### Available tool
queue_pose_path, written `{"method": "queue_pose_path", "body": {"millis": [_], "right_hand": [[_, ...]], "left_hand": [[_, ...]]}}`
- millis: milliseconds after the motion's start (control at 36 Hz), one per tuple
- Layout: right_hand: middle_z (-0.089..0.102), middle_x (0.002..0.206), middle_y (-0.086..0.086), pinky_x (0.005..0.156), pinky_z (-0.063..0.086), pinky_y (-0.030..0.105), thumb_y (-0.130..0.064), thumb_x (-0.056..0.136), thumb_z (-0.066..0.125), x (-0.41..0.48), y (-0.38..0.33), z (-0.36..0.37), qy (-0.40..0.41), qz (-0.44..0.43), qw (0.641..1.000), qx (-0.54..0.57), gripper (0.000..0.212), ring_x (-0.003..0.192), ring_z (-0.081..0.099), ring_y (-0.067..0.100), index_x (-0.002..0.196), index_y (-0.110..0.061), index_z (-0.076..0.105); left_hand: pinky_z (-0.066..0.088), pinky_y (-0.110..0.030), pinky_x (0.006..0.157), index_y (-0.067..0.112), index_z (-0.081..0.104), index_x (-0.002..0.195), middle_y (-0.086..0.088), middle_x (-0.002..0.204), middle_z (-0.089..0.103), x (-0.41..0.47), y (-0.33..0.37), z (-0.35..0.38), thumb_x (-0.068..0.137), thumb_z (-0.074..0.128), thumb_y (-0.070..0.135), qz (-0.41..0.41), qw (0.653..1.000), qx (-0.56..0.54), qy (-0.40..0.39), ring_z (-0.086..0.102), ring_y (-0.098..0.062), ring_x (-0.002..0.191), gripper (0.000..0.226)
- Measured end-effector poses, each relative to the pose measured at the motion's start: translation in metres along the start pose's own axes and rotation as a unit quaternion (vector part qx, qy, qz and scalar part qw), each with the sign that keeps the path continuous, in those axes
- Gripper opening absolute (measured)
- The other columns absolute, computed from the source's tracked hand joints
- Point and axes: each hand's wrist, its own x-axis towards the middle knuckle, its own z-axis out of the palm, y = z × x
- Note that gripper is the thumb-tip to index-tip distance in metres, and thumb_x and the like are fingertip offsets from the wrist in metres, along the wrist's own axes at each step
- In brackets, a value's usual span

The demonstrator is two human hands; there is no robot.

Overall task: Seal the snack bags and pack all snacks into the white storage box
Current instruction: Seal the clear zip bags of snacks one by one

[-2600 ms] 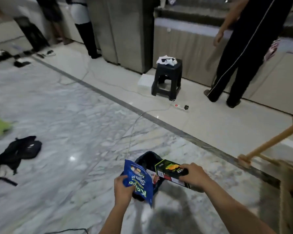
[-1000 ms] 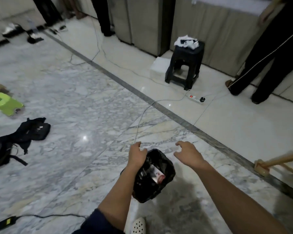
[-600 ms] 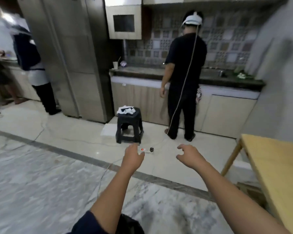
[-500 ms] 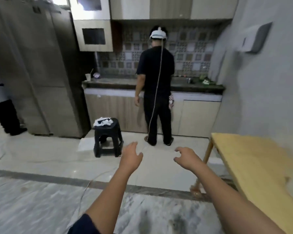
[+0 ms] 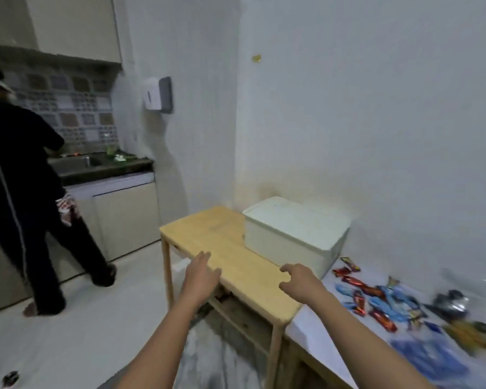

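- Since the lid (image 5: 295,214) looks to be on the box (image 5: 289,248), packing can't begin until it comes off. If I lift it carelessly with one hand, I judge the box could skid along the table (image 5: 208,234).
- The box sits at the back of the table, against the wall. The snacks (image 5: 376,299) lie scattered on a white surface (image 5: 314,324) just to its right, well apart from both hands.
- That side of the picture is blurred, so I cannot tell which bags are open. Any bag packed unsealed would likely spill inside the box.
- A blue bag (image 5: 429,357) lies near the front of the white surface, close to my right forearm. A wide sweep of that arm could push it off.
- The small wrappers lie close together, so a hasty grab may scatter some to the floor.
- My left hand (image 5: 201,273) reaches forward palm down with its fingers straight and together, at the table's near edge. It holds nothing, and I cannot tell whether it touches the wood.
- My right hand (image 5: 298,279) is palm down with loosely curled fingers and the thumb spread. It is empty, over the table top just short of the box.
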Motion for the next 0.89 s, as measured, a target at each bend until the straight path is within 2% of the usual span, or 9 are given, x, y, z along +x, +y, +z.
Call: {"method": "queue_pose_path", "body": {"millis": [111, 222, 306, 417, 500, 528, 611, 806, 889], "right_hand": [[0.044, 0.140, 0.009, 0.099, 0.044, 0.037, -0.024, 0.086, 0.053, -0.041, 0.057, -0.024, 0.039, 0.064, 0.997, 0.027, 0.050, 0.123, 0.049, 0.025, 0.135, -0.020, 0.045], [0.051, 0.135, 0.010, 0.089, 0.044, 0.034, -0.026, 0.083, 0.055, -0.078, 0.115, -0.050, 0.072, 0.118, 0.990, 0.035, 0.035, 0.119, 0.051, 0.027, 0.118, -0.025, 0.053], [0.051, 0.136, 0.005, 0.096, 0.045, 0.034, -0.029, 0.083, 0.059, -0.106, 0.155, -0.068, 0.101, 0.160, 0.981, 0.042, 0.048, 0.120, 0.052, 0.026, 0.131, -0.025, 0.051], [0.055, 0.130, 0.007, 0.092, 0.048, 0.034, -0.024, 0.084, 0.056, -0.135, 0.207, -0.089, 0.126, 0.214, 0.967, 0.051, 0.048, 0.115, 0.055, 0.025, 0.132, -0.024, 0.050], [0.056, 0.130, 0.009, 0.096, 0.047, 0.035, -0.023, 0.082, 0.056, -0.151, 0.249, -0.099, 0.144, 0.245, 0.957, 0.062, 0.047, 0.116, 0.054, 0.026, 0.129, -0.020, 0.053], [0.056, 0.130, 0.008, 0.096, 0.047, 0.036, -0.023, 0.082, 0.056, -0.156, 0.262, -0.103, 0.148, 0.254, 0.953, 0.066, 0.047, 0.116, 0.055, 0.026, 0.129, -0.020, 0.053], [0.055, 0.131, 0.007, 0.096, 0.046, 0.037, -0.026, 0.084, 0.056, -0.167, 0.297, -0.116, 0.161, 0.273, 0.945, 0.080, 0.047, 0.117, 0.053, 0.026, 0.130, -0.022, 0.052], [0.048, 0.137, 0.008, 0.099, 0.045, 0.036, -0.025, 0.086, 0.057, -0.161, 0.388, -0.149, 0.182, 0.300, 0.929, 0.113, 0.050, 0.121, 0.050, 0.025, 0.134, -0.020, 0.047], [0.048, 0.136, 0.007, 0.099, 0.044, 0.034, -0.026, 0.088, 0.055, -0.148, 0.420, -0.163, 0.187, 0.296, 0.929, 0.117, 0.047, 0.120, 0.049, 0.022, 0.134, -0.020, 0.047]], "left_hand": [[0.020, -0.036, 0.115, 0.014, 0.025, 0.146, -0.004, 0.156, 0.017, -0.009, 0.054, 0.051, 0.095, 0.048, 0.032, 0.041, 0.996, -0.006, -0.077, 0.016, -0.022, 0.144, 0.058], [0.025, -0.036, 0.114, 0.014, 0.028, 0.145, -0.004, 0.153, 0.027, -0.021, 0.111, 0.095, 0.095, 0.049, 0.030, 0.100, 0.988, -0.032, -0.112, 0.024, -0.021, 0.141, 0.056], [0.028, -0.034, 0.112, 0.012, 0.031, 0.143, -0.006, 0.150, 0.033, -0.034, 0.151, 0.129, 0.094, 0.050, 0.026, 0.133, 0.980, -0.041, -0.141, 0.031, -0.022, 0.137, 0.055], [0.032, -0.028, 0.104, 0.010, 0.037, 0.139, -0.008, 0.145, 0.041, -0.050, 0.199, 0.174, 0.093, 0.052, 0.019, 0.175, 0.968, -0.049, -0.174, 0.038, -0.023, 0.132, 0.050], [0.041, -0.021, 0.087, 0.012, 0.038, 0.140, -0.005, 0.144, 0.040, -0.055, 0.232, 0.210, 0.092, 0.053, 0.017, 0.183, 0.959, -0.069, -0.206, 0.042, -0.020, 0.129, 0.050], [0.042, -0.022, 0.088, 0.012, 0.037, 0.140, -0.005, 0.145, 0.039, -0.056, 0.242, 0.223, 0.092, 0.054, 0.018, 0.186, 0.956, -0.069, -0.216, 0.042, -0.021, 0.129, 0.051], [0.034, -0.033, 0.109, 0.012, 0.036, 0.141, -0.007, 0.147, 0.037, -0.058, 0.274, 0.261, 0.093, 0.053, 0.023, 0.202, 0.947, -0.053, -0.242, 0.037, -0.023, 0.134, 0.052], [0.029, -0.037, 0.113, 0.014, 0.031, 0.143, -0.007, 0.149, 0.033, -0.050, 0.341, 0.340, 0.093, 0.051, 0.025, 0.230, 0.929, -0.051, -0.284, 0.033, -0.024, 0.136, 0.054], [0.036, -0.032, 0.107, 0.016, 0.031, 0.143, -0.006, 0.150, 0.033, -0.038, 0.362, 0.371, 0.094, 0.051, 0.024, 0.216, 0.932, -0.068, -0.283, 0.035, -0.024, 0.135, 0.054]]}}
